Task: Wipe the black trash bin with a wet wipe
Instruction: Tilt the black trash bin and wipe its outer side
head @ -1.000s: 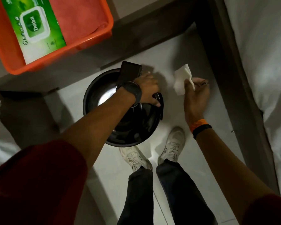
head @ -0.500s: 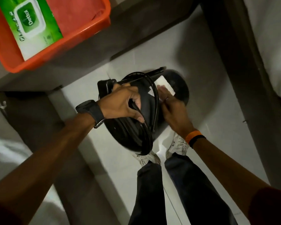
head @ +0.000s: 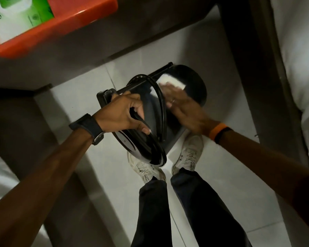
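One side only so far: we are tilting the bin [head: 193,82] above the floor [head: 212,175], our left hand [head: 122,113] curled round its rim, our right hand [head: 184,106] pressing the wipe [head: 171,82] flat against its wall; most remains.

The tipped bin [head: 194,82] lies above the shoes [head: 189,155], the tray [head: 75,16] up left.

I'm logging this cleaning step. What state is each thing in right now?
Black trash bin: tipped over, lifted off floor.
Wet wipe: pressed flat on bin's side.
Left hand: gripping bin's rim.
Right hand: flat on wipe.
Wipes pack: lying in orange tray.
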Available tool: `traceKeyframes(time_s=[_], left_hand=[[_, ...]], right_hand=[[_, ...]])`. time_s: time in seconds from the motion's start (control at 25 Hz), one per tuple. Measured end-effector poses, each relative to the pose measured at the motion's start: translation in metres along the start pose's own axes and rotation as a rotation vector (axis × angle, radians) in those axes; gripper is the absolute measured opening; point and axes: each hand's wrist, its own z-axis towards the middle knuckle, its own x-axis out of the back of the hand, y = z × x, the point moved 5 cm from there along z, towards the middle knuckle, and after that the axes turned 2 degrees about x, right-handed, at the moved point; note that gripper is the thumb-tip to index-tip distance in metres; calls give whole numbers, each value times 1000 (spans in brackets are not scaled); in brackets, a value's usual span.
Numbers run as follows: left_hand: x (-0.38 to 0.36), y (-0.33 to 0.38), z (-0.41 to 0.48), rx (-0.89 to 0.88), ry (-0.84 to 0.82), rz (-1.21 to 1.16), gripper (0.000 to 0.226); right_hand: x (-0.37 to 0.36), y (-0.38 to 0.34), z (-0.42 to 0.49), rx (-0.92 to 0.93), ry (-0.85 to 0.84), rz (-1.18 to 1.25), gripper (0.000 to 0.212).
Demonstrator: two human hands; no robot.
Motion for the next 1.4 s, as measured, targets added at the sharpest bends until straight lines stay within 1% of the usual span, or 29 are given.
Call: traceKeyframes(time_s=[0.04, 0.08, 0.12, 0.2, 0.24, 0.28, 0.36, 0.4, 0.44, 0.48, 0.52, 0.6, 0.64, 0.68, 0.72, 0.8, 0.84, 0.88, 0.92, 0.96, 1.0, 1.04, 1.08, 1.12, 1.16, 1.24, 1.32, 1.36, 1.4], left_hand=[[0, 1, 1, 3, -4, -10, 36], [-1, 2, 0, 6, -7, -2, 37], [-2, 3, 0, 5, -7, 10, 37], [-1, 7, 0, -2, -5, 3, 35], [-1, 11, 2, -10, -9, -20, 34], [-1, 16, 5, -17, -22, -40, 36], [-4, 21, 9, -10, -69, -35, 42], [-7, 20, 10, -4, -92, -20, 42], [-10, 18, 8, 5, -105, -11, 39], [-11, 15, 5, 23, -107, -18, 36], [-11, 12, 1, 41, -99, -41, 33], [-4, 5, -2, 58, -57, -102, 29], [1, 2, 0, 54, -29, -126, 28], [7, -3, 2, 49, 5, -148, 29], [14, -9, 4, 50, 45, -180, 30], [29, -20, 8, 67, 168, -256, 28], [34, -25, 5, 81, 281, -267, 23], [35, -26, 1, 82, 424, -238, 18], [33, -22, -5, 60, 573, -168, 15], [26, -13, -12, 21, 685, -59, 16], [13, -2, -17, -34, 733, 71, 21], [-1, 8, -20, -109, 732, 182, 25], [-11, 14, -20, -182, 710, 258, 25], [-17, 17, -19, -235, 699, 298, 24], [-17, 20, -17, -261, 706, 322, 22], [-15, 25, -7, -253, 699, 365, 20], [-12, 28, 3, -198, 673, 393, 20], [-10, 27, 7, -164, 662, 393, 21], [-6, 26, 10, -135, 658, 382, 22]], right_hand=[[-9, -11, -14, 116, -48, 3, 53], [-7, -7, -19, 154, -61, -11, 52], [1, 8, -15, 83, -38, -14, 51], [23, 54, 1, -315, 40, 16, 48], [28, 69, 7, -444, 13, 25, 48], [23, 67, 12, -437, -46, 16, 49], [-4, 39, 17, -225, -150, 66, 50], [-19, 28, 13, -163, -181, 151, 50], [-27, 26, 7, -182, -212, 254, 48], [-29, 33, 6, -248, -212, 333, 46], [-25, 42, 5, -358, -178, 370, 49], [-17, 67, -10, -631, -87, 432, 59], [-17, 65, -21, -664, -30, 505, 64], [-21, 51, -33, -586, 10, 568, 65], [-28, 25, -45, -419, 26, 622, 60], [-44, -14, -65, -157, 13, 593, 45], [-48, -17, -66, -106, 36, 566, 44], [-46, -8, -59, -167, 73, 561, 44], [-41, 8, -48, -309, 122, 578, 46], [-36, 24, -35, -453, 158, 600, 49], [-30, 37, -22, -571, 167, 602, 52], [-25, 45, -12, -635, 171, 583, 54], [-23, 44, -5, -639, 172, 563, 54], [-25, 36, -1, -597, 166, 567, 53], [-28, 20, 0, -493, 158, 582, 51], [-39, -13, -16, -274, 142, 616, 49], [-46, -22, -33, -129, 116, 536, 48], [-44, -12, -34, -145, 128, 487, 49], [-38, 6, -33, -258, 155, 483, 51]])
